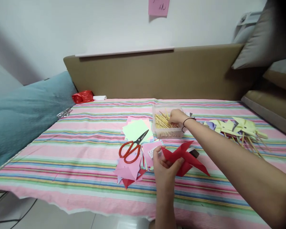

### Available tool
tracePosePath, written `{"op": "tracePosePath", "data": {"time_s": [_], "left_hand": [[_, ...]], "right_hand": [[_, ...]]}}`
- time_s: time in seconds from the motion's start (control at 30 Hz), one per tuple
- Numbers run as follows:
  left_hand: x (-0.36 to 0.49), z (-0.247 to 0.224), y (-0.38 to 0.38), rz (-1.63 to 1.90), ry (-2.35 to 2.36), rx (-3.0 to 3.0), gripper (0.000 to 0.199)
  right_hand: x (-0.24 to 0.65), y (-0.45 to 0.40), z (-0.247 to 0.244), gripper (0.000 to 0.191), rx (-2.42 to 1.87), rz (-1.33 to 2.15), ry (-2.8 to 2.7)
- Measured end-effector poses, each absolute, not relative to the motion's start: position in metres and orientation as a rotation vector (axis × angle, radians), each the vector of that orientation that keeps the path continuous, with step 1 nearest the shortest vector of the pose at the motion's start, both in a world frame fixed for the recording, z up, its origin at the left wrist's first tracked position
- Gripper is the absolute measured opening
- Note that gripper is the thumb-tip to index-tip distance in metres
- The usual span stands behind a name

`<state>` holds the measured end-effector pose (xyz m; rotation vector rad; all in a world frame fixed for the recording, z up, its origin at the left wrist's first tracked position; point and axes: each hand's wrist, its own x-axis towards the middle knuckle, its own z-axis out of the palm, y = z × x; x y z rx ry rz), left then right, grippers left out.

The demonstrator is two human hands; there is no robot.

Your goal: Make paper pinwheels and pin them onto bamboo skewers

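My left hand pinches a red paper pinwheel whose blades are folded in toward the middle. My right hand reaches into a clear plastic box of thin wooden sticks. Its fingers are bent down among the sticks, and what they hold, if anything, is hidden. Left of the pinwheel, red-handled scissors lie across pink paper pieces and a stack of pale green paper squares. A pack of coloured paper sits just beside my left hand.
Several finished pinwheels on sticks, yellow and purple, lie at the right. A red plastic bag rests at the far left by a blue cushion. The striped cloth covers the sofa seat, below a brown backrest.
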<state>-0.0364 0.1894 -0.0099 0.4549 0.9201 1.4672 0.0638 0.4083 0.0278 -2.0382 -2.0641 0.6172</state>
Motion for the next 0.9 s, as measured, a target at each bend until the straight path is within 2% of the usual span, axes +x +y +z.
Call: {"op": "tracePosePath", "data": {"time_s": [0.07,0.17,0.23,0.37,0.43,0.5,0.63,0.8,0.9], "left_hand": [[-0.041,-0.011,0.19,1.491,0.917,0.45,0.066],[-0.046,-0.013,0.192,1.521,0.829,0.417,0.063],[-0.047,-0.015,0.193,1.532,0.741,0.403,0.059],[-0.041,-0.016,0.192,1.526,0.598,0.438,0.046],[-0.036,-0.014,0.191,1.511,0.565,0.461,0.037],[-0.031,-0.012,0.191,1.497,0.539,0.476,0.032],[-0.022,-0.009,0.192,1.501,0.499,0.486,0.037],[-0.014,-0.009,0.191,1.509,0.499,0.532,0.05],[-0.011,-0.01,0.187,1.521,0.481,0.516,0.052]], "right_hand": [[0.07,0.399,0.046,0.003,-1.938,0.622,-1.956],[0.084,0.359,0.072,0.022,-1.737,0.56,-1.782],[0.094,0.319,0.077,0.025,-1.468,0.625,-1.574],[0.102,0.237,0.053,0.016,-1.164,0.987,-1.308],[0.101,0.209,0.033,0.009,-1.149,1.04,-1.26],[0.1,0.191,0.019,0.013,-1.215,1.014,-1.245],[0.104,0.176,0.009,0.022,-1.305,0.887,-1.308],[0.113,0.169,0.009,0.016,-1.26,0.891,-1.356],[0.118,0.167,0.007,0.015,-1.255,0.763,-1.438]]}}
